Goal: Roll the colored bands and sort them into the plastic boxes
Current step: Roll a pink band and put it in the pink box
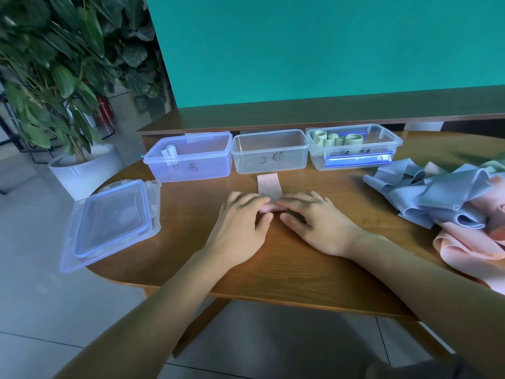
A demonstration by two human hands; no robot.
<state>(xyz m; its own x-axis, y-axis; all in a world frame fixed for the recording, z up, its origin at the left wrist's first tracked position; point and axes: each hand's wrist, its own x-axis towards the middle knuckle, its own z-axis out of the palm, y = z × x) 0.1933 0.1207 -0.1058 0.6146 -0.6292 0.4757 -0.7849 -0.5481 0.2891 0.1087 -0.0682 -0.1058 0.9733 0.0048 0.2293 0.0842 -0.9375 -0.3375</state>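
Teal wall behind, wooden table (273, 258), potted plant (62, 64) at left. 3 clear plastic boxes in row at table's far edge: left box (191, 157) holds 1 pale roll, middle box (270, 151) bare, right box (355, 149) holds green rolls. Lids (112, 222) stacked at table's left. Pink band (269, 187) flat before middle box, near end rolled. Left hand (240, 222) and right hand (314, 220) on roll, fingers curled over it, thumbs behind. Loose blue and pink bands (448, 201) heaped at right.
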